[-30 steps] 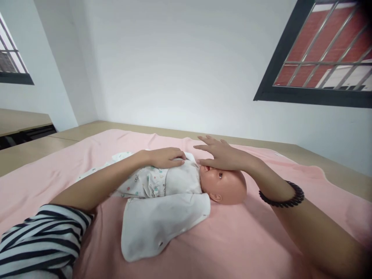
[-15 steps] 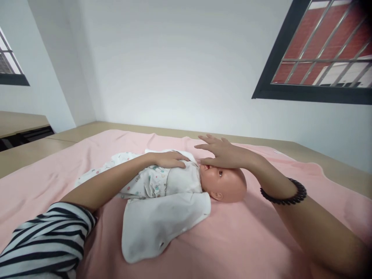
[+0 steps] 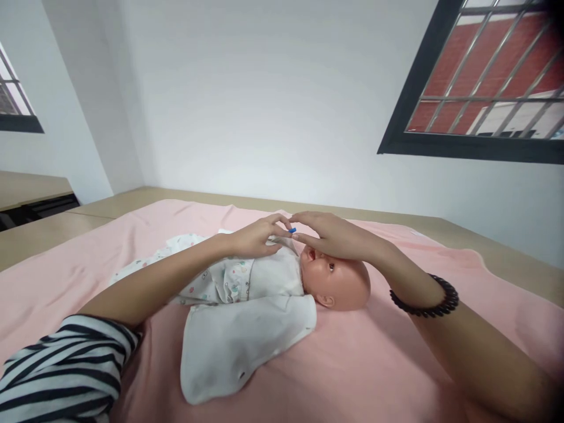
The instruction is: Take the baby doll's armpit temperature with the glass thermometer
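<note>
A baby doll (image 3: 341,282) lies on its back, its head to the right, in a white top and patterned white pants (image 3: 220,282). One white flap of the top (image 3: 247,346) is spread toward me. Above the doll's chest, my left hand (image 3: 253,236) has its fingertips closed at a small blue piece (image 3: 292,230), too small to name. My right hand (image 3: 335,235) arches over the doll's face, thumb and fingers apart around the blue piece's right side. It hides part of the face, and I cannot make out whether it touches the piece.
A pink blanket (image 3: 352,358) lies under the doll on a wooden table (image 3: 106,208). Behind it rises a white wall (image 3: 264,117). A barred window (image 3: 484,76) is at the upper right, and another tabletop (image 3: 30,188) stands at the left.
My left hand has lifted off the doll's chest and moved right, up to my right hand. The blue piece now shows at the fingertips. My right hand has lowered its fingers slightly.
</note>
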{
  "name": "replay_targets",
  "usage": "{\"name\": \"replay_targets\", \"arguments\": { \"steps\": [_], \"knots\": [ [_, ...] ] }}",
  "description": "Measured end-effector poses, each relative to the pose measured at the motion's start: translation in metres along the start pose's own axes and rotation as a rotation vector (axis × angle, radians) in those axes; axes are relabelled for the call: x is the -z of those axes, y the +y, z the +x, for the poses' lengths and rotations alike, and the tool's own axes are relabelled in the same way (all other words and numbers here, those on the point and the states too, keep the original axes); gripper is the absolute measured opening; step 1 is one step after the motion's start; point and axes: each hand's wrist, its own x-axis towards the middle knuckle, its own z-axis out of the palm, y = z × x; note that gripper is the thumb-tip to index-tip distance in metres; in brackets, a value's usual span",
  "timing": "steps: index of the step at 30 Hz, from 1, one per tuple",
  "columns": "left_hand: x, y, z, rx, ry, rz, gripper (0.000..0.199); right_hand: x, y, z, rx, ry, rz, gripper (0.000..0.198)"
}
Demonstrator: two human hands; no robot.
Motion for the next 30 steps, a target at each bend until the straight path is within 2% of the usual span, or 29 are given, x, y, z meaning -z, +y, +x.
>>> {"name": "replay_targets", "arguments": {
  "steps": [3,5,9,12,14,17,22,25,30],
  "knots": [
    [0.001,0.005,0.002,-0.051,0.178,0.029,0.025,0.001,-0.009,0.001,0.012,0.053,0.095,0.045],
    [0.002,0.009,0.003,-0.067,0.247,0.064,0.019,0.002,-0.015,0.001,0.011,0.078,0.124,0.038],
    [0.009,0.018,0.002,-0.062,0.307,0.087,0.008,0.005,-0.024,-0.002,0.012,0.168,0.108,0.032],
    [0.018,0.029,-0.001,-0.03,0.344,0.086,0.018,0.008,-0.027,-0.004,-0.007,0.24,0.135,0.029],
    [0.026,0.038,-0.004,0.014,0.343,0.127,0.022,0.011,-0.029,-0.007,0.01,0.286,0.201,0.027],
    [0.04,0.052,-0.008,0.084,0.301,0.231,0.017,0.021,-0.031,-0.013,0.064,0.354,0.294,0.025],
    [0.062,0.076,-0.019,0.076,0.348,0.396,0.013,0.042,-0.034,-0.027,0.061,0.414,0.381,0.029],
    [0.071,0.089,-0.026,0.075,0.366,0.467,0.014,0.05,-0.032,-0.035,0.051,0.399,0.388,0.028],
    [0.075,0.109,-0.034,0.08,0.28,0.47,0.013,0.061,-0.032,-0.048,0.101,0.284,0.31,0.023]
  ]
}}
